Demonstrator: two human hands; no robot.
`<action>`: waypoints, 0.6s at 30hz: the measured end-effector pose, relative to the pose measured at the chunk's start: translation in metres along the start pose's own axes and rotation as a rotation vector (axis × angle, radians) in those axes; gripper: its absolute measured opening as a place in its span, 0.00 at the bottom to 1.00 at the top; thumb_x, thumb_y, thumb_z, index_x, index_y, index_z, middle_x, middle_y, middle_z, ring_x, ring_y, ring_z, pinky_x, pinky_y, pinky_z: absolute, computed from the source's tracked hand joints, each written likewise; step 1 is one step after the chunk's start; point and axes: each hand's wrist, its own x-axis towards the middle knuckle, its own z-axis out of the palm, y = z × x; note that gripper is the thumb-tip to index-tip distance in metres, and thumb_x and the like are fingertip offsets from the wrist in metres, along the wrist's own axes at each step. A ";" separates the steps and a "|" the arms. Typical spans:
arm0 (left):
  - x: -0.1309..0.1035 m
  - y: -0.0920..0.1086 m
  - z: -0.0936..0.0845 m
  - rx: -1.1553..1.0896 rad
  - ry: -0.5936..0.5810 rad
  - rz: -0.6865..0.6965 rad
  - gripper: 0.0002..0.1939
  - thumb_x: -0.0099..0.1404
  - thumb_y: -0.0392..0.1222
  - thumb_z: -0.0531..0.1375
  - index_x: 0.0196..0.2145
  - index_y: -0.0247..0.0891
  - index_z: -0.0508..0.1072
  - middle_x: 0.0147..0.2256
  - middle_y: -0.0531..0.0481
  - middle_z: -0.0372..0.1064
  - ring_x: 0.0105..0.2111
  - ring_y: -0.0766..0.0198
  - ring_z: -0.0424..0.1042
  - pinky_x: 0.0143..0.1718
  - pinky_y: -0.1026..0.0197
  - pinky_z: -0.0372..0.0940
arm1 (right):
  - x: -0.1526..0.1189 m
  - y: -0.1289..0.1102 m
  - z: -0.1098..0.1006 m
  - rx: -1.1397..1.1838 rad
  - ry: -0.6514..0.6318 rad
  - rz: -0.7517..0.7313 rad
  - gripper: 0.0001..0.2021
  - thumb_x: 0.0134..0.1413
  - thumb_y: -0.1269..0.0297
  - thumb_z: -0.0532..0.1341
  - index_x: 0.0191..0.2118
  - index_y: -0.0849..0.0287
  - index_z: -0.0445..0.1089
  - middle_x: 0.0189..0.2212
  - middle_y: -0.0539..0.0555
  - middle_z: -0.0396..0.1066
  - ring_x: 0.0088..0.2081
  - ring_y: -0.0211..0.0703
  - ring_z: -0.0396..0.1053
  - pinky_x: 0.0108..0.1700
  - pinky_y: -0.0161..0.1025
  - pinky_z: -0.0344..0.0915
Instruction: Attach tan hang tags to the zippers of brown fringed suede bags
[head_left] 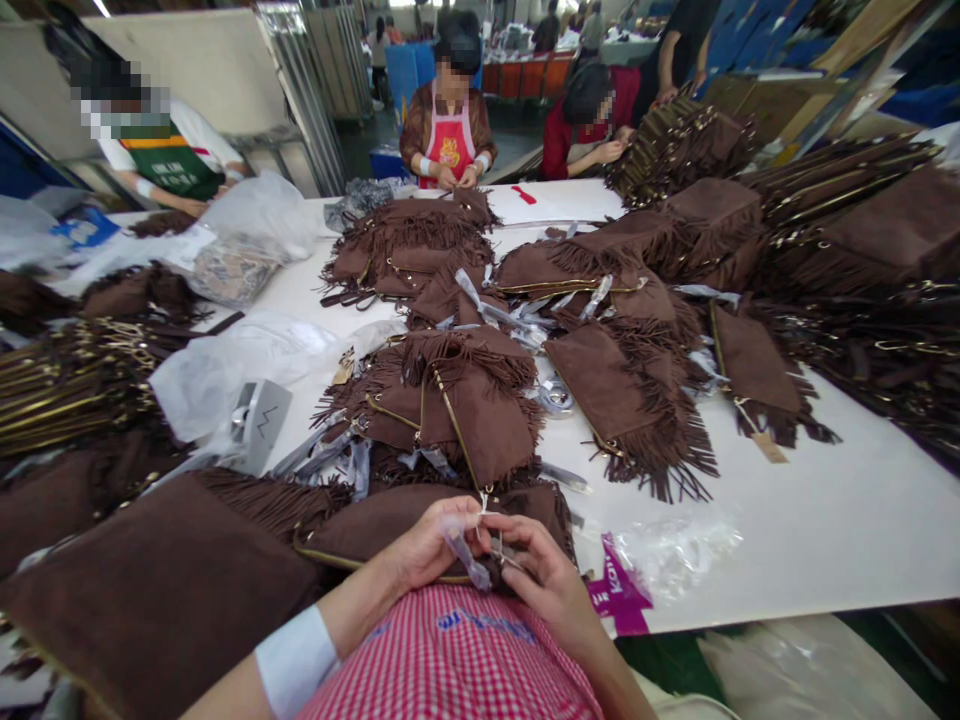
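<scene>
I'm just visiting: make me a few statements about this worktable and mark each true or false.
1. The left hand pinches a white string. True.
2. The right hand lies flat. False: the right hand is curled beside the left.
3. Nobody else is in view. False: a co-worker is across the table.
4. A fringed brown bag with a paper tag lies there. True.
5. Some purple plastic lies right of both hands. True.

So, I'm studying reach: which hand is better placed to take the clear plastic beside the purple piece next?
Right hand, probably: it is nearer the clear plastic, on that side. The left hand is farther, and both are at the white string.
</scene>
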 end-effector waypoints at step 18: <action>0.000 -0.001 0.008 0.352 -0.157 -0.092 0.33 0.47 0.41 0.71 0.52 0.33 0.74 0.23 0.52 0.72 0.19 0.71 0.67 0.20 0.71 0.56 | -0.004 -0.051 -0.017 -0.762 -0.081 -0.040 0.07 0.58 0.71 0.56 0.30 0.55 0.66 0.28 0.49 0.71 0.32 0.42 0.71 0.34 0.35 0.63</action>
